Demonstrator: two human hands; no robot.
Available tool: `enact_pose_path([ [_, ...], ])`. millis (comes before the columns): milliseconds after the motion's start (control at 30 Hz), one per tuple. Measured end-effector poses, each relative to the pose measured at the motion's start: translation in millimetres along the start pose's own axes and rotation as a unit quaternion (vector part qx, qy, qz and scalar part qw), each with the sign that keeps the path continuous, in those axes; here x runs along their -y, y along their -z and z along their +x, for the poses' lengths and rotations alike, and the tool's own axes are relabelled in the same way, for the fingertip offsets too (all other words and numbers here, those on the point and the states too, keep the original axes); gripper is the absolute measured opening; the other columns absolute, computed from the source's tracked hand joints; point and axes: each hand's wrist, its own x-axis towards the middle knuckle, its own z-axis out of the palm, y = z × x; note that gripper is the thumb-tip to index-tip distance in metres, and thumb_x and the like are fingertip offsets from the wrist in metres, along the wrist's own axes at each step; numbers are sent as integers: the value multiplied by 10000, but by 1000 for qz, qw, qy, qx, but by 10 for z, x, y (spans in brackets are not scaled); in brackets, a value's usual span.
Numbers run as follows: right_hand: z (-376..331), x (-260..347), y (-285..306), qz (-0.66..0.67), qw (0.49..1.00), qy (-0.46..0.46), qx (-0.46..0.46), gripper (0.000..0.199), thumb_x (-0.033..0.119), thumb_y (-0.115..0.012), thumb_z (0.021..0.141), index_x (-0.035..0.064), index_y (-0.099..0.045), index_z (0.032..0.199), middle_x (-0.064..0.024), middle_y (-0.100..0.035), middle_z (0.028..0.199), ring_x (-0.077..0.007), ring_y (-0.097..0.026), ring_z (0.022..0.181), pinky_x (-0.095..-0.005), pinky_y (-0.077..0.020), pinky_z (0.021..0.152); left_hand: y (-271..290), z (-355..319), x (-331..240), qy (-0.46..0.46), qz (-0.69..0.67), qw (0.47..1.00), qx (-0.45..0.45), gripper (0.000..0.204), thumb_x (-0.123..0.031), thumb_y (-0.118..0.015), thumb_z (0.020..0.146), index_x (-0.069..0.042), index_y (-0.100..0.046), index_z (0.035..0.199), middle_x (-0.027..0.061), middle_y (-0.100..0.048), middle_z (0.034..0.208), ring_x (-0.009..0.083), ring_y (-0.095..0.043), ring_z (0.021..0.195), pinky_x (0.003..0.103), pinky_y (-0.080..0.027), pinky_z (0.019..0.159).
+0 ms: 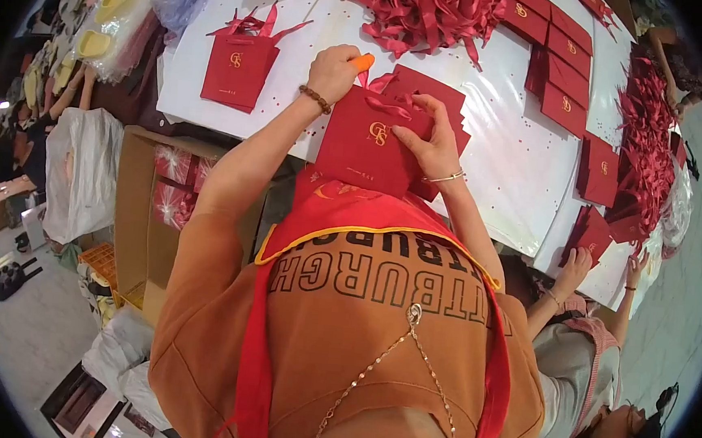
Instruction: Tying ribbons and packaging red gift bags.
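Note:
A dark red paper gift bag (352, 142) with a gold emblem is held upright in front of my apron at the table's near edge. My right hand (439, 150) grips its right side, thumb on the front face. At the bag's upper left, my left hand (334, 73) is closed beside a red ribbon (385, 81); an orange finger cover (363, 62) sits on one digit. The ribbon appears to be pinched there, its end hidden by the fingers. Behind the held bag lies a fanned stack of red bags (434, 85).
Finished-looking red bags with ribbon handles (235, 72) lie at left on the white table (501, 172). A heap of red ribbons (426, 13) lies at the back. Flat red bags (569, 67) line the right. A co-worker's hand (577, 267) touches bags there. An open carton (136, 204) stands left.

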Motion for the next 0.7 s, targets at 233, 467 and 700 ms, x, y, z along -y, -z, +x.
enact_pose_path([
  [233,-23,-204,-12,73,992,-2,-100,506,109,-699,700,23,-445,1129,-99,-507,1116,-192,-495,1029,-279,-380,892,-142,-15,100,181,-302,935,48,290,-305,-545,808,-28,-576,886,28,-543,726,105,-489,623,273,-370,506],
  [467,67,-225,-107,140,972,-68,-175,279,72,-653,753,18,-515,989,-41,-531,962,-125,-487,929,-244,-383,847,-230,-630,114,110,-364,922,75,309,-75,-609,783,7,-491,1057,91,-589,948,136,-550,847,268,-450,743],
  [700,244,-49,-321,161,980,-19,-113,361,106,-598,809,44,-438,1127,-56,-538,992,-109,-516,875,-209,-431,717,432,-480,142,56,-225,972,22,389,-43,-653,733,-16,-487,1084,85,-590,949,117,-552,827,238,-456,716],
])
